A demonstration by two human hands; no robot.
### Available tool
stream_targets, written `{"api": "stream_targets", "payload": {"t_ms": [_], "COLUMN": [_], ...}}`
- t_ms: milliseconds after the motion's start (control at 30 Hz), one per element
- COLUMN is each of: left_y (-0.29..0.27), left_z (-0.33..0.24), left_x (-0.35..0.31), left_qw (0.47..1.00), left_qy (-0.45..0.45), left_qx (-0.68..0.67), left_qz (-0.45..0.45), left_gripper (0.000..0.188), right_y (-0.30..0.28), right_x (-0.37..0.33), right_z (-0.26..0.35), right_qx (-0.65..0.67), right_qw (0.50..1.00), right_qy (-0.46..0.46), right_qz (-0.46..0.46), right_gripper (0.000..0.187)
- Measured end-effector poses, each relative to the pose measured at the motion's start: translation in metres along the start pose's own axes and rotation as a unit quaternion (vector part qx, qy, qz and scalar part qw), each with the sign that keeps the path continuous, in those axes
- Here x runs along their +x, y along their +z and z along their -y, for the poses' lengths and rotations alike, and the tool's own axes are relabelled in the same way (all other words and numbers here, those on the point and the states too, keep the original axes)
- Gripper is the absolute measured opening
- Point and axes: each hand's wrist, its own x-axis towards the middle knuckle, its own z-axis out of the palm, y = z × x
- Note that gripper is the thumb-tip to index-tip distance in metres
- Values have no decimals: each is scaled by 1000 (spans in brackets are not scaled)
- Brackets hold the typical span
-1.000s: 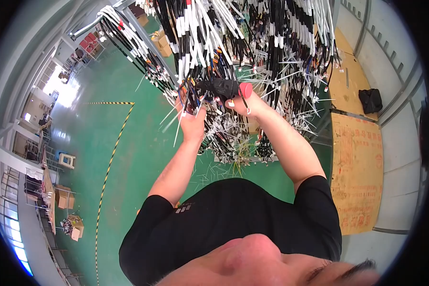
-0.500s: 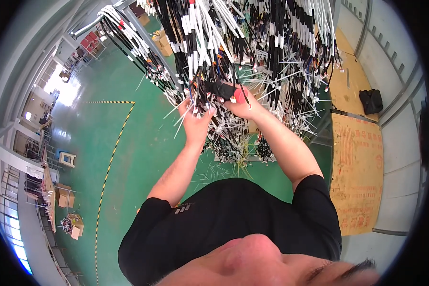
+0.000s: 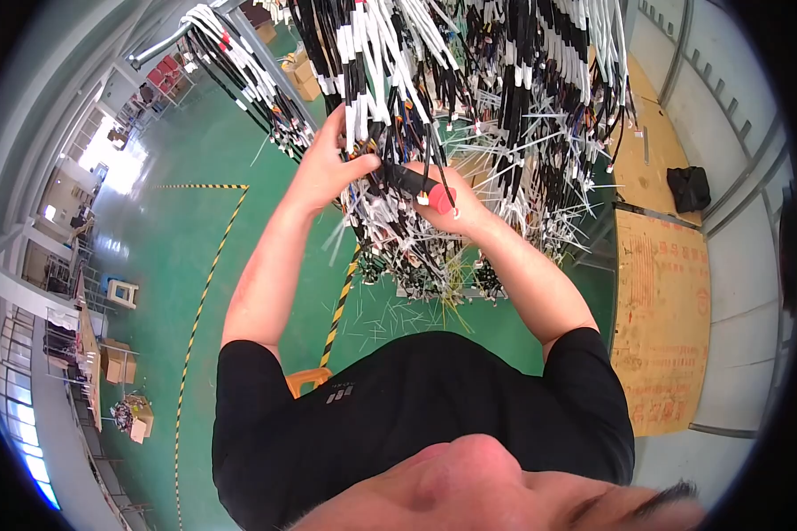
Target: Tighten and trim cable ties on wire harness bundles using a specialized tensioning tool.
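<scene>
Cables are your landmark: the hanging black-and-white bundle [image 3: 354, 93] drops ahead of you, its lower part between your two hands. Your left hand [image 3: 321, 175] is at the bundle's left side, fingers reaching up along it and thumb laid toward its lower wires; thumb and fingers are spread, and I cannot tell whether they pinch any cable. Your right hand [image 3: 459, 208] sits to the bundle's lower right, wrapped around the black tool [image 3: 409, 180], which itself covers part of your grip.

What matters is the tool's slant. Its red end [image 3: 442, 199] lies off to the bundle's right, toward your body, while the far end runs up and left into the bundle's lower wires, near your left thumb. Whether that far end touches a cable is hidden there. So the tool lies to the right of your left hand, your right hand being the nearer to it.

More cables [image 3: 514, 88] hang to the bundle's right, and a separate bunch [image 3: 239, 66] hangs to its left.
</scene>
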Motion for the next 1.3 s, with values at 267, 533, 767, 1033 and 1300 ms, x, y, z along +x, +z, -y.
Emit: {"api": "stream_targets", "payload": {"t_ms": [267, 533, 767, 1033, 1300], "left_y": [34, -38, -55, 10, 57], "left_z": [-38, -92, -81, 14, 83], "left_x": [13, -40, -36, -38, -79], "left_qw": [991, 979, 959, 768, 814], "left_qy": [-74, -112, -107, -15, -47], "left_qx": [-113, -160, -227, -547, -534], "left_qz": [-8, 50, 133, 333, 222], "left_gripper": [28, 27, 41, 145, 173], "right_y": [-6, -52, -5, 38, 86], "right_x": [1, 2, -31, -67, -97], "right_z": [-1, -94, -44, -6, 4], "right_qx": [-20, 194, -28, 226, 258], "right_qw": [999, 853, 974, 941, 892], "right_qy": [39, 474, 172, 252, 372], "right_qz": [5, -105, -146, 7, 22], "right_gripper": [31, 31, 29, 41, 41]}}
